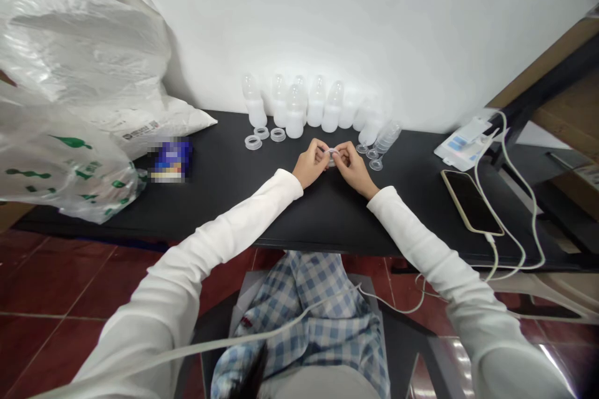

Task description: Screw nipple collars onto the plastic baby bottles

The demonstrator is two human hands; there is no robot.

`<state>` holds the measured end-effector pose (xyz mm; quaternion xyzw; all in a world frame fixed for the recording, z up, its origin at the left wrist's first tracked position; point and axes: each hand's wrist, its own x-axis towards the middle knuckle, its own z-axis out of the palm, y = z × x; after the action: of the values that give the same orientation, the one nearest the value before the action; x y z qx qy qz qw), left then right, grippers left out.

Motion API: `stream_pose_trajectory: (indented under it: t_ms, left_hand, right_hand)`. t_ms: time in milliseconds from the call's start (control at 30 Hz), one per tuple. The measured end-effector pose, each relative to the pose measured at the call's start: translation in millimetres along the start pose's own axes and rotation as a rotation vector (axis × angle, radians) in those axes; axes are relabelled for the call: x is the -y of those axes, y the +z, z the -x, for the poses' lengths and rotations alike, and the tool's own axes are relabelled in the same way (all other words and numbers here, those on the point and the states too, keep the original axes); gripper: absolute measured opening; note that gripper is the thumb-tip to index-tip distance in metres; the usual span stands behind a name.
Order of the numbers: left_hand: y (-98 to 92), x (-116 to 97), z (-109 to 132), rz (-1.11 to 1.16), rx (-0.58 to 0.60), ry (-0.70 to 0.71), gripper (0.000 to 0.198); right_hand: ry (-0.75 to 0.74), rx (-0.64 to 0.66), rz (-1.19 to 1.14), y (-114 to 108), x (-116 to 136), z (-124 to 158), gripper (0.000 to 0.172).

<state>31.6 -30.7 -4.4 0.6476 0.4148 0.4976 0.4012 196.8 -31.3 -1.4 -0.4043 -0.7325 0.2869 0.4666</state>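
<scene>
Left hand [311,163] and right hand [354,168] both pinch a small translucent plastic ring [332,156] at centre frame, fingers clenched around it above the matte black tabletop [219,162]. From my remote view, loose translucent rings [277,134] lie just left of them, a stack of clear flanged pieces [387,137] lies right, and frosted plastic bottles [294,113] stand behind.

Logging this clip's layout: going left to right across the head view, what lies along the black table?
green-printed plastic bag, blurred blue packet, clear silicone rings, left hand, small clear ring, right hand, stack of clear plastic pieces, smartphone
</scene>
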Motion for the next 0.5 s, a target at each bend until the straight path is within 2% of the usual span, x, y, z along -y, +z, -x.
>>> stream_pose_trajectory:
  t_ms: [133,333,500]
  left_hand:
    - [-0.8,7.0,-3.1,0.007,0.019,0.059,0.024]
    - [1.1,7.6,-6.0,0.118,0.033,-0.037,0.024]
    - [2.5,1.0,-3.8,0.097,-0.006,-0.072,0.025]
  right_hand:
    - [-0.013,-0.007,-0.017,-2.7,-3.4,-0.5,0.043]
    - [-0.033,-0.023,-0.011,-0.7,-8.8,-1.1,0.043]
    - [-0.037,-0.050,-0.001,1.7,-8.5,-1.5,0.043]
